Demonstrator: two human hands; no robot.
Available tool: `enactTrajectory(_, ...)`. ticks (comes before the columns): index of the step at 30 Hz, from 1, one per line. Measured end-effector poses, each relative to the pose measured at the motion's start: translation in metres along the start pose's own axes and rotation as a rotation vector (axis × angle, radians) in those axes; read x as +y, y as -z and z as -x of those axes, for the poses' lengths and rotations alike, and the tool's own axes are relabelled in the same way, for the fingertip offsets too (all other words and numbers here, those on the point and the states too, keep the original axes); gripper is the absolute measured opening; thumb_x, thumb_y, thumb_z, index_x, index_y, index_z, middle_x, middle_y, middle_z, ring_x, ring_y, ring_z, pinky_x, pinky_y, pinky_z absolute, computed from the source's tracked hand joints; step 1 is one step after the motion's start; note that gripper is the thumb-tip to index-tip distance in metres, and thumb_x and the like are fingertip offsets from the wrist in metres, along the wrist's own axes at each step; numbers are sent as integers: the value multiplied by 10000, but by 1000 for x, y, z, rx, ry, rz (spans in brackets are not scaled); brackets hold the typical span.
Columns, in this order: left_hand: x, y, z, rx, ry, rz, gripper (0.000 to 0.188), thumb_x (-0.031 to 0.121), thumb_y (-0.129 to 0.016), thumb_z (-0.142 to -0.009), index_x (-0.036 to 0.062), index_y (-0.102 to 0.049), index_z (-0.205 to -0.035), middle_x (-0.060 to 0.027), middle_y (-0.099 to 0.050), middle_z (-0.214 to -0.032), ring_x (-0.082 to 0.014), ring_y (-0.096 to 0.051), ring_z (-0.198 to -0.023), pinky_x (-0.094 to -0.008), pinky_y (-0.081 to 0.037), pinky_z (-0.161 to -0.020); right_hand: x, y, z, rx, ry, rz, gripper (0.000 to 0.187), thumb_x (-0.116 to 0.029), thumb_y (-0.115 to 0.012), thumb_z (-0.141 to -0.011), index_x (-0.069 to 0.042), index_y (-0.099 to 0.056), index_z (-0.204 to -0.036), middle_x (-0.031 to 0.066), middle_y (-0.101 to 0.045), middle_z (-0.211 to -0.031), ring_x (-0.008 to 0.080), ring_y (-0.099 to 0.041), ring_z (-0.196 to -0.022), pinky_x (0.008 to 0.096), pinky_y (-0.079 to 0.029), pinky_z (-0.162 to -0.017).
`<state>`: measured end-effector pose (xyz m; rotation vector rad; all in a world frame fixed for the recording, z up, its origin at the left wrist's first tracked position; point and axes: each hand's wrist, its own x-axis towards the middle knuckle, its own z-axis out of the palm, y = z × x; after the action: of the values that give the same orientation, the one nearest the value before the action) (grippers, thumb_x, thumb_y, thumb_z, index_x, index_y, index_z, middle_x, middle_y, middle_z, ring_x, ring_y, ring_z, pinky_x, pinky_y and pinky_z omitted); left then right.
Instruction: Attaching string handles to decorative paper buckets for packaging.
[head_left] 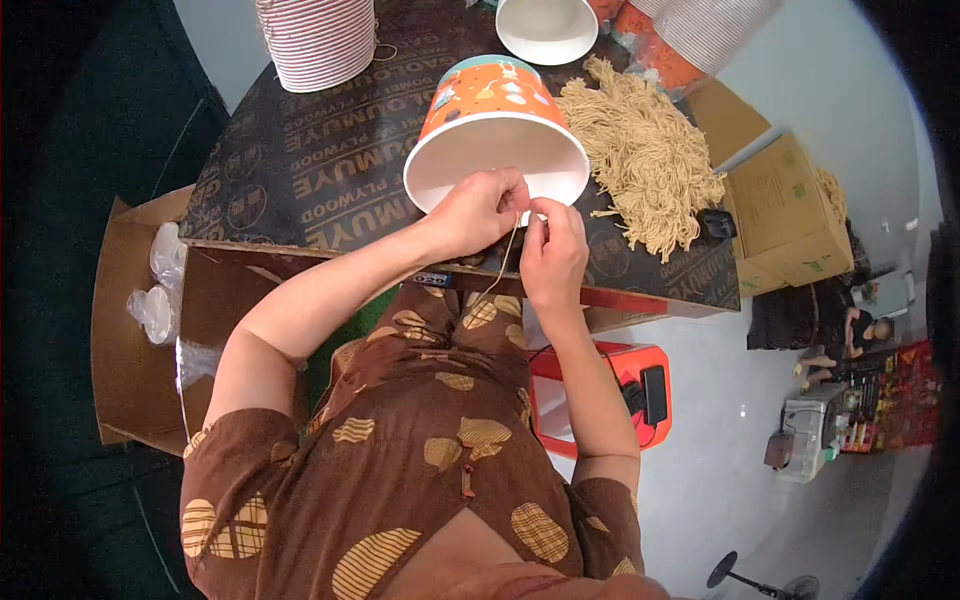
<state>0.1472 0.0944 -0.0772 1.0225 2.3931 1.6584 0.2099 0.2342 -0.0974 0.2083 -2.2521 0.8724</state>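
Note:
An orange paper bucket (490,95) with printed figures lies on its side at the table's near edge, its white open mouth toward me. At the near part of its rim, my left hand (482,208) is closed with the fingertips pinched on a thin tan cord (508,250). My right hand (555,250) pinches the same cord just to the right, fingertips almost touching the left ones. The cord hangs down from between the hands toward my lap. Whether it passes through a hole in the rim is hidden by my fingers.
A heap of tan cords (650,150) lies right of the bucket on the dark plywood table (340,170). Behind stand a tall stack of buckets (318,40) and another white bucket (548,30). Cardboard boxes (790,210) flank the table. A red plastic stool (640,400) stands below right.

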Motion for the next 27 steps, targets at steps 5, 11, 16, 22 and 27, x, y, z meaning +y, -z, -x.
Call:
enactTrajectory(5,-2,-9,5,159,-180,-128,103,-37,-613,-804,0,-575,-893,-103,-592,-735,-230,-616,-697,-351,-493,-623,-3,-1,0,9,4,17,234,-3,-556,-831,-24,-562,-1064,178,-573,-914,373,-543,-876,473,-432,-765)
enactTrajectory(11,-1,-12,10,165,-313,-438,146,-17,-635,-782,1,-560,-907,-168,-577,-840,-393,-604,-733,-441,-504,-632,1,-3,1,8,28,59,287,-14,-555,-829,-23,-552,-1116,186,-577,-930,375,-544,-879,474,-435,-768)
enactTrajectory(16,6,-10,6,82,-310,-579,136,31,-600,-813,-14,-483,-866,-199,-558,-832,-397,-611,-683,-453,-501,-568,-2,-1,0,-9,4,87,303,-23,-557,-839,-21,-550,-1141,184,-571,-913,370,-546,-866,469,-437,-754)
enactTrajectory(22,-5,-8,8,50,-329,-565,170,30,-582,-826,-12,-433,-896,-204,-560,-817,-401,-617,-665,-456,-501,-543,2,-2,2,17,11,71,288,-25,-556,-855,-22,-570,-1143,181,-571,-900,370,-546,-854,470,-440,-747)
enactTrajectory(27,4,-6,9,23,-350,-605,168,37,-558,-826,-23,-438,-927,-201,-575,-813,-384,-631,-651,-434,-517,-526,2,0,1,-16,-47,6,257,-22,-546,-865,-36,-598,-1116,190,-584,-906,385,-550,-881,476,-441,-771)
